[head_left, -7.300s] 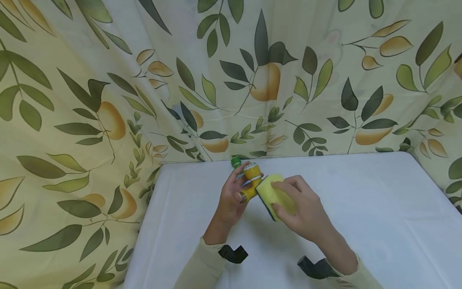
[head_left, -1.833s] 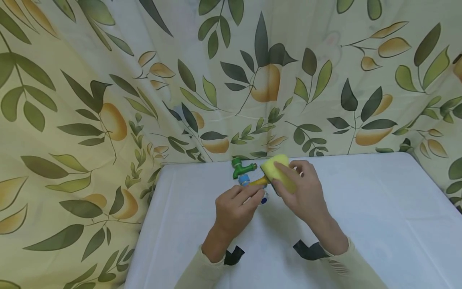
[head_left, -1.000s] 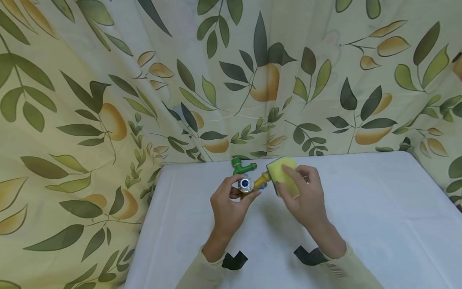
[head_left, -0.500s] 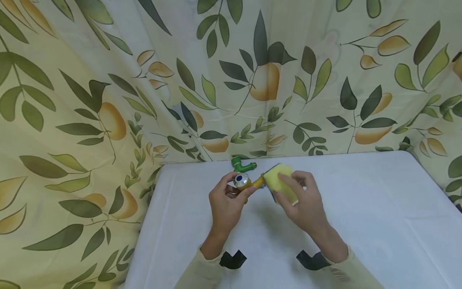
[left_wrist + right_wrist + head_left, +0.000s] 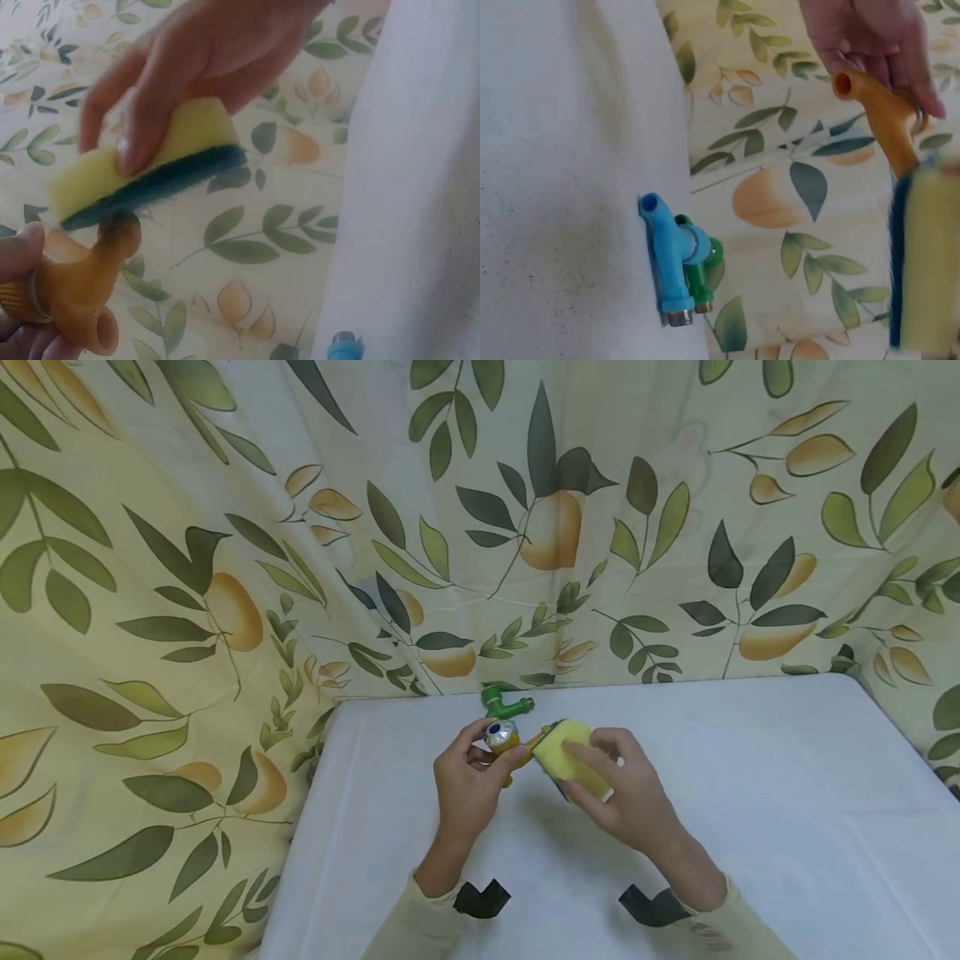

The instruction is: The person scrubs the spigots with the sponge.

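Observation:
My left hand grips a yellow-orange tap by its handle end, the silver cap with a blue dot turned up toward the head camera. In my right hand is a sponge, pinched between thumb and fingers on its yellow side. Its dark green scouring side lies against one tubular end of the tap in the left wrist view. The tap's other opening, a round hollow mouth, points away from the sponge. Both things are held up above the table.
A green tap lies at the back edge of the white table. Close beside it is a blue tap, mostly hidden behind my hands in the head view. A leaf-and-fruit patterned curtain hangs behind and to the left.
My left hand has turned the yellow-orange tap, bringing its silver cap up into view. Over the last second my right hand moved the sponge down and left along the tap.

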The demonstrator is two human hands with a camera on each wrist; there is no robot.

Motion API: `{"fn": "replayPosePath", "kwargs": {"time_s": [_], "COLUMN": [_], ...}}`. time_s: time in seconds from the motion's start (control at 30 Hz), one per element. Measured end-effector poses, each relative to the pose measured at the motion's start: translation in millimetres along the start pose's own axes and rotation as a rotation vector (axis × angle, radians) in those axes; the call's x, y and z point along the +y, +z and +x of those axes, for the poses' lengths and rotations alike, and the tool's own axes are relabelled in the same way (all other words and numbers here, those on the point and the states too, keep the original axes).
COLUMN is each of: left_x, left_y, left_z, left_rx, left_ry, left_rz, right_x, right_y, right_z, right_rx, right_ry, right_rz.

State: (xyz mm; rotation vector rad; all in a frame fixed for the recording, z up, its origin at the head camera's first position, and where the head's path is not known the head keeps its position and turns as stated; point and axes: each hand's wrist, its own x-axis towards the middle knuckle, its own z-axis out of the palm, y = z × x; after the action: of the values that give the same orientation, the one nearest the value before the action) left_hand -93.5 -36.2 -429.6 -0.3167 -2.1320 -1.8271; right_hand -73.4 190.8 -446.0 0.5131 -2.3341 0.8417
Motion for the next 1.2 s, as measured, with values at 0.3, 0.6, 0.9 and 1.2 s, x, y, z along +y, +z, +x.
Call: {"fn": "replayPosePath", "kwargs": {"time_s": [0.3, 0.6, 0.9, 1.2], "left_x": [-25.8, -87.3, -103.7, -105.0], "left_y": [5.1, 32.3, 43.4, 44.4], "left_z": [3.0, -5.5, -9.7, -8.2], "left_rx": [-0.167, -0.259, -0.264, -0.243], "left_ry": [-0.258, -0.3, -0.238, -0.215], "left_rz": [0.229, 0.413, 0.486, 0.567], "right_x": [13, 17, 18, 18], "right_y": [-10, -16, -16, -15], "right_z": [-1.5, -12.1, -16.8, -19.1], "right_rx": [0.128, 0.161, 0.16, 0.148], "right_ry": [0.233, 0.242, 0.232, 0.238], "right_rz": [-0.033, -0.003, -0.001, 0.006]}}
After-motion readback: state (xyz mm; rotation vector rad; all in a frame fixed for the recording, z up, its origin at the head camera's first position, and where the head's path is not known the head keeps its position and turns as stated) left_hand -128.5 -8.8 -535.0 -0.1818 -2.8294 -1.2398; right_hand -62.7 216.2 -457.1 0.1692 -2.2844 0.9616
